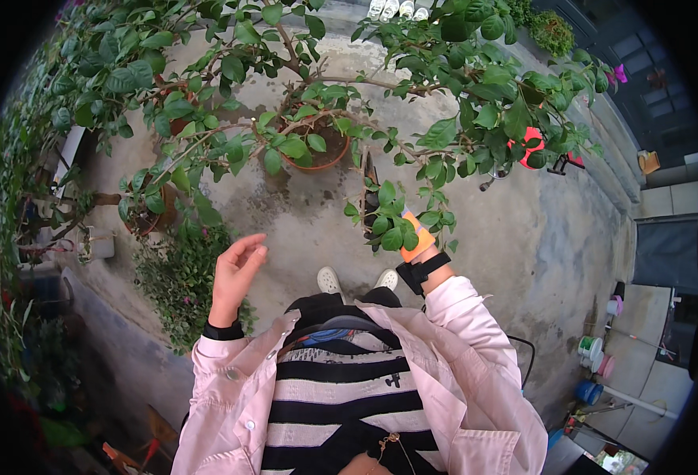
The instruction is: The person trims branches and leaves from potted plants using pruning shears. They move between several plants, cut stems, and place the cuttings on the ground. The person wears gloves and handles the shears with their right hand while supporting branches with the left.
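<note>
My left hand [239, 276] is bare and raised at the left, palm inward with loosely bent fingers, and nothing shows in it. My right hand [420, 242], in an orange covering that looks like a glove, reaches into the leaves of a potted shrub [438, 135]; leaves hide its fingers. Just left of it, a long dark object [371, 202] hangs or stands partly behind leaves; what it is, and whether the hand holds it, cannot be told. The shrub's branches spread across the top of the view from a round terracotta pot [325, 157].
Another pot [142, 222] and a low leafy bush [173, 285] stand at the left, beside a whitish container [100, 243]. Buckets [589, 347] line the right wall. A red seat [530, 148] is partly behind leaves. Concrete floor [491, 231] surrounds my feet.
</note>
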Motion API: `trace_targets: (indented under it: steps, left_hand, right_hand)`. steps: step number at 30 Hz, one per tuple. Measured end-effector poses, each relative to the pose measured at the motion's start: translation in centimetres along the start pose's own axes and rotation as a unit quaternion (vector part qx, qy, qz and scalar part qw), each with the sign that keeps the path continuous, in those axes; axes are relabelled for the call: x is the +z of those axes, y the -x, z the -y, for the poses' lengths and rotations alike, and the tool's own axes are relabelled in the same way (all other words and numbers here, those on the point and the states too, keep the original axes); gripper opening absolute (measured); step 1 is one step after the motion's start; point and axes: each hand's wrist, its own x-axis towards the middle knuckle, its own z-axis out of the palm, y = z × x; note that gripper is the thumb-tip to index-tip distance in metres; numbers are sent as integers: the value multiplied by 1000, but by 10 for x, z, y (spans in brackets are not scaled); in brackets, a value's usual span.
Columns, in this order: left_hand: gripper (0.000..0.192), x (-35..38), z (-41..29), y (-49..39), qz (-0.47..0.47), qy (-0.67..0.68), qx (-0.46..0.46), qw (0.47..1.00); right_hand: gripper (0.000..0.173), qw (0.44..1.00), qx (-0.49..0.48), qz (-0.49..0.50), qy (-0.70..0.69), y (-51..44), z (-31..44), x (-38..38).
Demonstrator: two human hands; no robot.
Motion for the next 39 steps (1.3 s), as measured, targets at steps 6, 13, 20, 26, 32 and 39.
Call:
trace_targets:
  steps: [6,13,20,26,32,39]
  left_hand:
    - [30,1,1,1,3,-5,-2,1000]
    - [28,5,-7,-1,-4,8,-16,1000]
    - [28,8,-11,-3,-5,10,-20,1000]
    - [28,8,-6,-4,-3,17,-19,1000]
    - [28,7,-8,-5,-4,12,-18,1000]
    - [28,8,-8,-6,-2,8,-21,1000]
  right_hand:
    - [33,996,-59,52,51,0,-5,-1]
    - [27,996,-57,-35,63,5,-10,6]
    - [32,993,-50,-10,102,7,-4,14]
    - [30,991,-41,-42,120,-3,-2,15]
    - [30,991,-20,38,129,-20,7,13]
    - [20,983,-110,-32,142,-11,-5,23]
